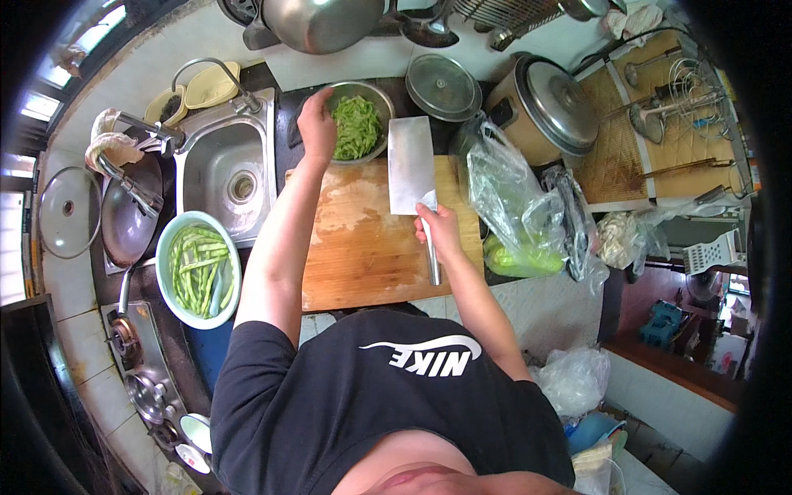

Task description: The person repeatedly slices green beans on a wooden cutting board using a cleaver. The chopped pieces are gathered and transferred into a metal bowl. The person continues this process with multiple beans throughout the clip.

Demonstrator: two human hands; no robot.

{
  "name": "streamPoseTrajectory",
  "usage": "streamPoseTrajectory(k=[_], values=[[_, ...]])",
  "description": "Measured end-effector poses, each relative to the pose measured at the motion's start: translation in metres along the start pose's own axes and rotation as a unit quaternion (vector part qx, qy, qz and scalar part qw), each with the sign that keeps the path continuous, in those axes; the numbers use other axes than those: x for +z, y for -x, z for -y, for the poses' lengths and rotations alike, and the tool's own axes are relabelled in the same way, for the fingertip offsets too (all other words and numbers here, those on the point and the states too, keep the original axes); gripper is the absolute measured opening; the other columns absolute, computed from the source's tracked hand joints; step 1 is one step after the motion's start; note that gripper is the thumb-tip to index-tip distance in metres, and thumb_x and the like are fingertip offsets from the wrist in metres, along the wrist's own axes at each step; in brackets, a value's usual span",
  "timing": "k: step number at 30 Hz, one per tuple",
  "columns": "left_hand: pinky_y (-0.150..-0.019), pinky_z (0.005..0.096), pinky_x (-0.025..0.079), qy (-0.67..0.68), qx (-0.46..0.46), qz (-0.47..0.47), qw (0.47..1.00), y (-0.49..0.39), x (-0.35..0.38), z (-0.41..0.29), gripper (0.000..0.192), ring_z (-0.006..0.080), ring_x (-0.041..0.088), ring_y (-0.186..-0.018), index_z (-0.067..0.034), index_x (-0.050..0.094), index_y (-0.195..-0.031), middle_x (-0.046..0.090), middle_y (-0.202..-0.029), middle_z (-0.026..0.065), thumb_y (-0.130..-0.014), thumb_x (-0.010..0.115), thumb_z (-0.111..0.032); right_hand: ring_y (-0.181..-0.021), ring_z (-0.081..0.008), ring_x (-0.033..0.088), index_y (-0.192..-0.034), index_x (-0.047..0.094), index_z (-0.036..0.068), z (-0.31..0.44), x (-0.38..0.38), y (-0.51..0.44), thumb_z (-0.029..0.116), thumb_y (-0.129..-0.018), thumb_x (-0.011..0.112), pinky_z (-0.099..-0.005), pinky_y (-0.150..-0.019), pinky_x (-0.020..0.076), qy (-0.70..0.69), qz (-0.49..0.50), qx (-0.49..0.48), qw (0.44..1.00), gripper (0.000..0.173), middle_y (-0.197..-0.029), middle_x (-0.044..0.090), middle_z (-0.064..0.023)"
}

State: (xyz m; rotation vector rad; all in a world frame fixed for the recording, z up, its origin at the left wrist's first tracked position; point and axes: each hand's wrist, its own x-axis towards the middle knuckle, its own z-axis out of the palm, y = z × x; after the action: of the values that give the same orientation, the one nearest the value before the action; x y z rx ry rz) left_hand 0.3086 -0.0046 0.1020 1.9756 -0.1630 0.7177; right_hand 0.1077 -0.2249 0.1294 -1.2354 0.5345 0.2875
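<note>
My right hand (438, 226) grips the metal handle of a broad cleaver (411, 162), its blade pointing away from me above the right part of a wooden cutting board (365, 247). Past the board's far edge, my left hand (318, 127) is at the left rim of a steel bowl (388, 102) of cut green vegetable pieces (357, 127); its fingers are partly hidden, so its grip is unclear. The board bears wet patches. Left of my left arm, a pale blue basin (162, 272) contains long green beans (198, 266).
A steel sink (226, 167) lies left of the board. To the right are a plastic bag (504, 179) with green vegetables, a glass-lidded pot (443, 86) and a large lidded cooker (544, 108). A wok (133, 210) and gas stove (145, 346) stand far left.
</note>
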Motion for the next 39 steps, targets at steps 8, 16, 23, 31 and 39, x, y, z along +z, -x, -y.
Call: streamPoseTrajectory(k=[8, 16, 23, 31, 39], values=[[-0.077, 0.0428, 0.045, -0.089, 0.112, 0.267, 0.953, 0.097, -0.035, -0.026, 0.018, 0.0339, 0.055, -0.090, -0.006, 0.063, -0.091, 0.059, -0.094, 0.0156, -0.075, 0.057, -0.002, -0.039, -0.0099, 0.045, -0.073, 0.052, 0.005, -0.050, -0.039, 0.049, 0.017, -0.086, 0.060, -0.0237, -0.036, 0.0329, 0.020, -0.075, 0.006, 0.997, 0.020, -0.056, 0.051, -0.0030], [-0.091, 0.0393, 0.039, -0.114, 0.087, 0.380, 0.914, 0.225, -0.069, -0.053, 0.031, 0.0310, 0.050, -0.104, -0.005, 0.060, -0.108, 0.055, -0.110, 0.0131, -0.077, 0.054, -0.005, -0.038, -0.0095, 0.043, -0.074, 0.052, 0.004, -0.104, -0.053, 0.104, 0.015, -0.087, 0.057, -0.0232, -0.035, 0.0311, -0.003, -0.156, 0.004, 0.988, 0.018, -0.054, 0.050, -0.0024], [-0.091, 0.0361, 0.037, -0.125, 0.218, 0.443, 0.861, 0.216, -0.069, -0.038, 0.035, 0.0264, 0.050, -0.103, -0.004, 0.060, -0.107, 0.056, -0.108, 0.0098, -0.073, 0.051, -0.005, -0.037, -0.0104, 0.043, -0.077, 0.053, 0.005, -0.121, -0.053, 0.122, 0.015, -0.087, 0.058, -0.0234, -0.034, 0.0313, -0.010, -0.176, 0.006, 0.984, 0.016, -0.054, 0.051, -0.0035], [-0.082, 0.0361, 0.042, -0.082, 0.256, 0.476, 0.838, 0.239, -0.094, -0.041, 0.027, 0.0258, 0.053, -0.089, -0.004, 0.062, -0.097, 0.057, -0.090, 0.0085, -0.072, 0.053, -0.008, -0.037, -0.0093, 0.042, -0.075, 0.054, 0.003, -0.133, -0.051, 0.129, 0.014, -0.087, 0.057, -0.0235, -0.034, 0.0316, -0.026, -0.195, 0.002, 0.981, 0.016, -0.055, 0.051, -0.0025], [-0.073, 0.0384, 0.047, -0.131, 0.216, 0.518, 0.817, 0.236, -0.082, -0.045, 0.015, 0.0289, 0.055, -0.085, -0.006, 0.058, -0.089, 0.056, -0.083, 0.0107, -0.075, 0.053, -0.009, -0.037, -0.0090, 0.043, -0.075, 0.054, 0.003, -0.136, -0.052, 0.123, 0.014, -0.087, 0.058, -0.0231, -0.034, 0.0316, -0.020, -0.178, 0.016, 0.984, 0.017, -0.054, 0.051, -0.0022]])
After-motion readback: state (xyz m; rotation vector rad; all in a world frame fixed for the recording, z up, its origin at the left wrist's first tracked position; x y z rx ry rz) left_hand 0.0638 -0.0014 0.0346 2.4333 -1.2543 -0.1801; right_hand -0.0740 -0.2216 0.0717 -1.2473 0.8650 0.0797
